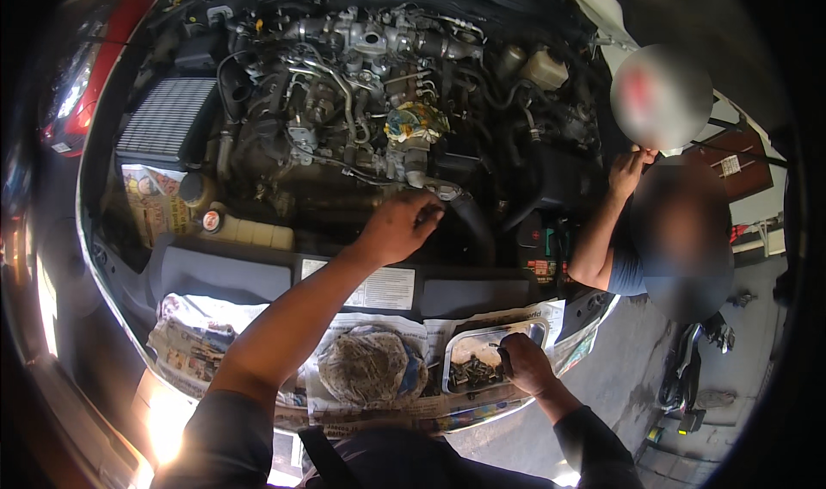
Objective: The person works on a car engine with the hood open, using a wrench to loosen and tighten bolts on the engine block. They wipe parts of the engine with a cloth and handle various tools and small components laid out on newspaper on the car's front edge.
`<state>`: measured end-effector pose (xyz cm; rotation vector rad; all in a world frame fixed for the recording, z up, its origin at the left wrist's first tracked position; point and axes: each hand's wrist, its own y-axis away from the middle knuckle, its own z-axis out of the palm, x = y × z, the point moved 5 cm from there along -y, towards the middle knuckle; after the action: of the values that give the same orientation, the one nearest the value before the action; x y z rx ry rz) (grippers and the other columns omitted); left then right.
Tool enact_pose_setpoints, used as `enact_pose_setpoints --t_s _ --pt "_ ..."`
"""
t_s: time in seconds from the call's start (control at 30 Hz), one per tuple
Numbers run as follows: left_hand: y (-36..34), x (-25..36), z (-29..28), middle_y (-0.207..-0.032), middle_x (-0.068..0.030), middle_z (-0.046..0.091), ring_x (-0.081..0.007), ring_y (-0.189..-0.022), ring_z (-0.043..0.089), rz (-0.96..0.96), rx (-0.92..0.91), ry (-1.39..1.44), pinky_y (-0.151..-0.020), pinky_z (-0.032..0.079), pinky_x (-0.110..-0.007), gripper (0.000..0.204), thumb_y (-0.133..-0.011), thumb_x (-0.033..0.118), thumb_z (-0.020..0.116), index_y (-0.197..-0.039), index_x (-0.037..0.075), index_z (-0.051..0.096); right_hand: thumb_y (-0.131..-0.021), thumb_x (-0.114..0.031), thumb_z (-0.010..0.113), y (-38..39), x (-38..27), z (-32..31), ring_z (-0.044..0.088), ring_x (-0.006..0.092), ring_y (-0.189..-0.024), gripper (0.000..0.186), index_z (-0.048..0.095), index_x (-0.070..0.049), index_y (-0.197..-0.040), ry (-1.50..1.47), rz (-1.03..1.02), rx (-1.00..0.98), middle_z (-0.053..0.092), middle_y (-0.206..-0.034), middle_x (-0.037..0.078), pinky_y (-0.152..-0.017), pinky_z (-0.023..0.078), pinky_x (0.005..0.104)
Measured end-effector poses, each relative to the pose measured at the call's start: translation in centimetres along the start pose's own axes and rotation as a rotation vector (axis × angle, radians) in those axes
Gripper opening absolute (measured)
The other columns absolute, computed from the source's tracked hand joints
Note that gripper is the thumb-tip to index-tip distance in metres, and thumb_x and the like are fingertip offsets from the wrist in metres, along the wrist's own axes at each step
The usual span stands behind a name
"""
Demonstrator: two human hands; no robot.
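Note:
My left hand reaches into the engine bay, its fingers curled close to a metal pipe elbow with a dark hose running from it. Whether those fingers grip something I cannot make out. Over the right side of a shallow tray, my right hand has its fingers closed. A small dark tip shows at the fingertips, too small to name. Several dark bolts lie in the tray. Behind my left hand, a patterned yellow-green wrap covers an opening on the engine.
Newspaper covers the front edge, with a stained, bunched rag on it. A ribbed air filter and a pale reservoir sit at left; a battery is at right. Another person's arm rests by the right fender.

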<state>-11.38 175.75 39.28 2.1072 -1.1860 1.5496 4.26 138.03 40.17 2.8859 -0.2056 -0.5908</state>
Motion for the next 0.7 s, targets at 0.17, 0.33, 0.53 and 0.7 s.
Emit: enact_pose_setpoints --t_s 0.17,0.33,0.53,0.7 --pt "-3.9 -0.3 3.7 -0.112 -0.014 0.08 -0.0397 -0.098 0.077 0.224 -0.018 -0.17 -0.084 0.063 -0.049 0.018 -0.102 0.023 0.077 -0.116 0.012 0.074 -0.105 -0.001 0.071 -7.2 -4.0 -5.6 0.072 0.0416 -0.102 0.024 0.064 -0.001 -0.128 -0.318 0.005 0.177 0.07 -0.108 0.022 -0.089 0.057 0.045" --pt "-6.0 -1.8 5.8 -0.108 -0.015 0.079 -0.0395 -0.097 0.078 0.185 -0.129 -0.173 -0.081 0.063 -0.05 0.022 -0.102 0.026 0.077 -0.12 0.013 0.074 -0.108 -0.005 0.067 -23.0 -3.4 -11.5 0.073 0.0481 -0.108 0.026 0.066 0.0 -0.133 -0.233 -0.053 0.395 0.073 -0.118 0.027 -0.094 0.058 0.0508" --pt "-5.3 -1.9 5.4 -0.096 -0.0096 0.081 -0.0336 -0.079 0.079 0.333 0.017 -0.02 -0.072 0.063 -0.047 0.023 -0.097 0.022 0.081 -0.118 0.014 0.075 -0.114 -0.019 0.061 -45.5 0.9 -15.3 0.071 0.0527 -0.111 0.029 0.067 -0.001 -0.137 0.027 -0.212 0.48 0.076 -0.121 0.029 -0.095 0.058 0.0569" --pt "-6.1 -2.7 4.1 -0.098 -0.0063 0.082 -0.03 -0.079 0.079 0.246 0.144 -0.041 -0.07 0.064 -0.043 0.02 -0.098 0.02 0.081 -0.116 0.014 0.074 -0.113 -0.025 0.063 -60.3 4.7 -15.5 0.071 0.0514 -0.122 0.033 0.069 -0.004 -0.138 -0.022 0.048 0.498 0.075 -0.127 0.032 -0.103 0.056 0.0535"
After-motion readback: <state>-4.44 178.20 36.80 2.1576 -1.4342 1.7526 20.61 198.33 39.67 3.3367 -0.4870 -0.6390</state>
